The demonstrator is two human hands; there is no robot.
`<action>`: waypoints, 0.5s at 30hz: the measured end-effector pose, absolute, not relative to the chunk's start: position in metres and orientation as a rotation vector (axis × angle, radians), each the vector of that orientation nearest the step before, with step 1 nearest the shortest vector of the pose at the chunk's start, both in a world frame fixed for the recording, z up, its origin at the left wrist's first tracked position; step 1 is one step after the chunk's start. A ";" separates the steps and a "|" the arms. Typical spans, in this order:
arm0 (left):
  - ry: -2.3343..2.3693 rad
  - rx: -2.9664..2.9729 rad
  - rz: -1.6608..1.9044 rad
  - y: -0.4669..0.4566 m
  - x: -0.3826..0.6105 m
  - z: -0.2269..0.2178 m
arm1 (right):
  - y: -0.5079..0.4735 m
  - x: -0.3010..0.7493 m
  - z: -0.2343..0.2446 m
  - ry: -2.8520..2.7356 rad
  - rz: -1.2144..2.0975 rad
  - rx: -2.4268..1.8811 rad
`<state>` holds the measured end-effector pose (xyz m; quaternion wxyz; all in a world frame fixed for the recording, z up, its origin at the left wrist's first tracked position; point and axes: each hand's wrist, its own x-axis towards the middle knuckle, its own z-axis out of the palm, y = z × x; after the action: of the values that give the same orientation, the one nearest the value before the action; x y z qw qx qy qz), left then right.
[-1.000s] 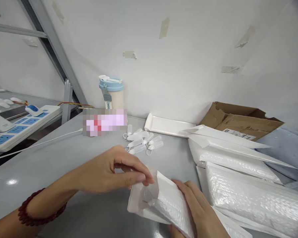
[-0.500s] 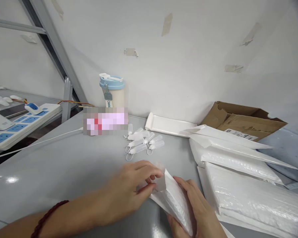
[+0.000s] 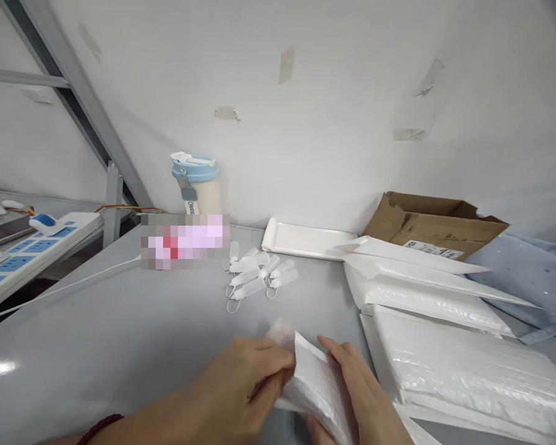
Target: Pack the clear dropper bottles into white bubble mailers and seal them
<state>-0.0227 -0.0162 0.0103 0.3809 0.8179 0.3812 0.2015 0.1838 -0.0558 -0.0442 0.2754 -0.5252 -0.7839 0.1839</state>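
holds a puffy white bag (image 3: pixel 324 389) with the right hand (image 3: pixel 370 395). pinches the edge of the bag with the left hand (image 3: pixel 254 386). wears a dark red band (image 3: pixel 99 426) on the left wrist. has a small pile of clear little bottles (image 3: pixel 252 288) just ahead on the gray table (image 3: pixel 167 321). past that pile, shows a flat white thing (image 3: pixel 312 240) by the wall (image 3: pixel 328 154). to the right, shows a stack of white bags (image 3: pixel 467 364) and a brown box (image 3: pixel 440 228) behind them. to the left, shows a cup (image 3: pixel 208 196) with a blue lid (image 3: pixel 197 171) and a strip of blue plug holes (image 3: pixel 39 253).
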 end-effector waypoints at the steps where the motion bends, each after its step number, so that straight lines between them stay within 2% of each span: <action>1: 0.958 2.006 0.446 -0.015 -0.023 0.012 | -0.056 0.184 -0.046 -2.109 0.482 -1.414; 4: 0.934 1.809 0.504 -0.003 -0.033 0.017 | -0.055 0.183 -0.048 -2.103 0.476 -1.398; 8: 1.341 2.106 1.062 0.035 -0.061 0.012 | -0.052 0.181 -0.045 -2.074 0.492 -1.422; 9: 1.390 2.243 1.098 0.045 -0.068 0.009 | -0.052 0.180 -0.044 -2.072 0.486 -1.427; 15: 1.345 2.434 0.654 0.073 -0.074 -0.009 | -0.051 0.177 -0.043 -2.107 0.476 -1.357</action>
<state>-0.0744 0.0731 -0.0085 0.1421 0.8433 0.4662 0.2265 0.1771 -0.0513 -0.0427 0.2913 -0.5088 -0.7902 0.1786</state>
